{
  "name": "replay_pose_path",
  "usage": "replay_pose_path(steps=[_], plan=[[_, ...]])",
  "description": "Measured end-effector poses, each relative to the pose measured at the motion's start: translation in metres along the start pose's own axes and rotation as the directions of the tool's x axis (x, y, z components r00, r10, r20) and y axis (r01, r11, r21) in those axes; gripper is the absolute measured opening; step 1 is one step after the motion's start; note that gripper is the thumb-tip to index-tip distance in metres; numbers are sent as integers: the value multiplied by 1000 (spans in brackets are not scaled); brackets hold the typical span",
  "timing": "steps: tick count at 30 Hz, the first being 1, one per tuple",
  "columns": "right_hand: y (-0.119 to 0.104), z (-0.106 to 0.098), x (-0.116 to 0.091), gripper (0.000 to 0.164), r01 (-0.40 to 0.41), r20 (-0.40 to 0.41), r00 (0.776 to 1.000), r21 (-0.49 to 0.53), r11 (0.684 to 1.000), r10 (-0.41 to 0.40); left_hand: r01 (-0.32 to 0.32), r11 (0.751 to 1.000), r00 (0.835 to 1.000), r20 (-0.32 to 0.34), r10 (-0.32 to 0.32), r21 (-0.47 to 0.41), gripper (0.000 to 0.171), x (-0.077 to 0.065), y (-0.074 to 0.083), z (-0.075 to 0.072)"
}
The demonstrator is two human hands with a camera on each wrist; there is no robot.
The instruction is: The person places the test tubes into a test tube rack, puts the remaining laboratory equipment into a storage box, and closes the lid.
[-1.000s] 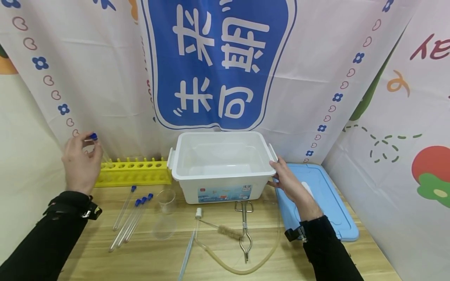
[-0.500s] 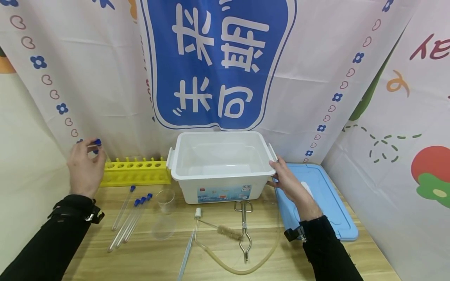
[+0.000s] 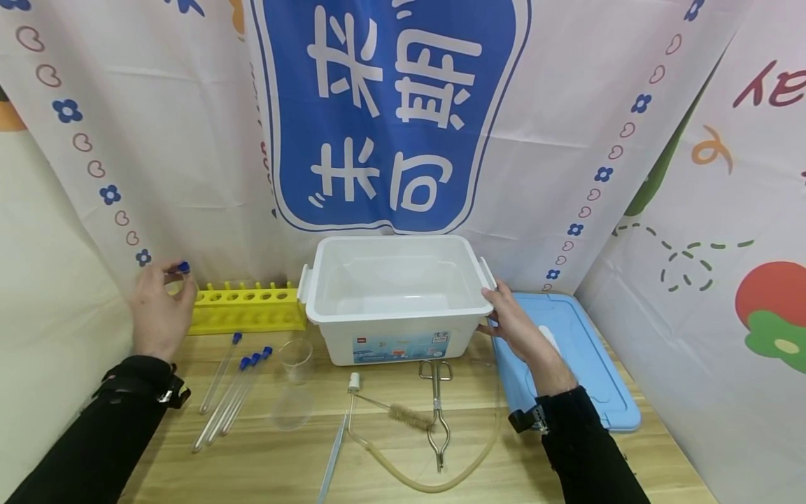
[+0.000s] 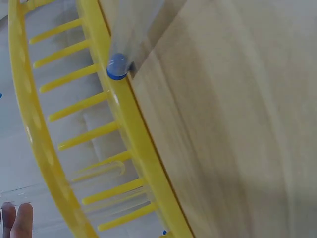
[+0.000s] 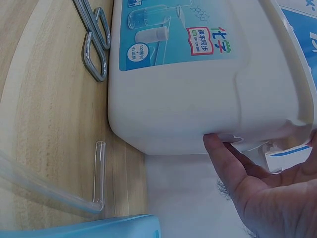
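My left hand (image 3: 162,311), at the left end of the yellow test tube rack (image 3: 248,316), pinches a test tube near its blue stopper (image 3: 183,267). In the left wrist view, fingertips (image 4: 22,220) show at the frame's edge, and the clear tube (image 4: 94,175) passes through the rack's upper rail, its rounded end above the lower one. Another tube (image 4: 121,201) stands in the neighbouring place. On the right, my right hand (image 3: 519,329) holds the white plastic bin (image 3: 393,308) by its handle end, fingers (image 5: 225,161) against the wall below the rim.
Several stoppered test tubes (image 3: 229,406) lie before the rack, near a clear beaker (image 3: 297,360) and a clear disc (image 3: 292,409). Tweezers (image 3: 332,458), a tube brush (image 3: 409,416), rubber tubing (image 3: 434,486) and a metal test tube clamp (image 3: 437,420) lie in front. A blue lid (image 3: 585,357) is at right.
My left hand has moved down and slightly right with the stoppered test tube, lowering it into the rack. My right hand and the bin have stayed in place.
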State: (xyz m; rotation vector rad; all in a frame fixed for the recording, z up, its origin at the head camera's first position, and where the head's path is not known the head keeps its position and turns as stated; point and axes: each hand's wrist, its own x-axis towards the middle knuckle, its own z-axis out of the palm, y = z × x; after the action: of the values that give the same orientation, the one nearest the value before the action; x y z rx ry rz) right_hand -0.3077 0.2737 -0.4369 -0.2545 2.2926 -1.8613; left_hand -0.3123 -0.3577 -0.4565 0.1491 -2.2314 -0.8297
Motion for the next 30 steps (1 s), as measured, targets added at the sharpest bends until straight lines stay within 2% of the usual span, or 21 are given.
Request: replay_pose_path(steps=[7,17,30], plan=[[1,0,0,80,6,4,1000,3,1000,-6,0,1000,1000,19,0,3,44,-5,-4,3],[1,0,0,80,6,6,1000,3,1000,-6,57,998,995,74,-60,35,49,-7,-5,3],[1,0,0,82,3,3,1000,-4,1000,-3,95,995,990,100,-95,4,52,-5,5,-14]])
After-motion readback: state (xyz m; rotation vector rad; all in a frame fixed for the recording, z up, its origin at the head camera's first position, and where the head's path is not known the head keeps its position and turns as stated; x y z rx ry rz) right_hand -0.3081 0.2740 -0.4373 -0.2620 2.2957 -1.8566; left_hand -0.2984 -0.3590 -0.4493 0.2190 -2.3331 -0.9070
